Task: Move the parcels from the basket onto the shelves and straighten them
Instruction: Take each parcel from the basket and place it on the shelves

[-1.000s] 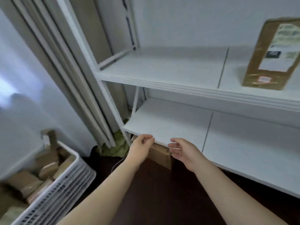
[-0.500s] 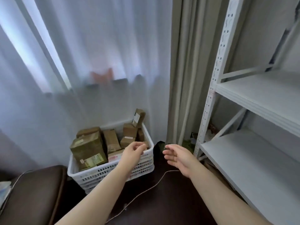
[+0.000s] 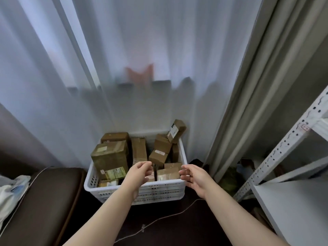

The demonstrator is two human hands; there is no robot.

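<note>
parcels (image 3: pixel 110 155), about ten, in one basket (image 3: pixel 165 191)

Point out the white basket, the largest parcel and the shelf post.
white basket (image 3: pixel 163 192), head view, front wall.
largest parcel (image 3: pixel 111 160), head view, front face.
shelf post (image 3: pixel 282 148), head view, perforated face.

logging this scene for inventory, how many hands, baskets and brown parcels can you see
hands: 2, left hand and right hand
white basket: 1
brown parcels: at least 9 showing, others may be buried
total: at least 12
</note>
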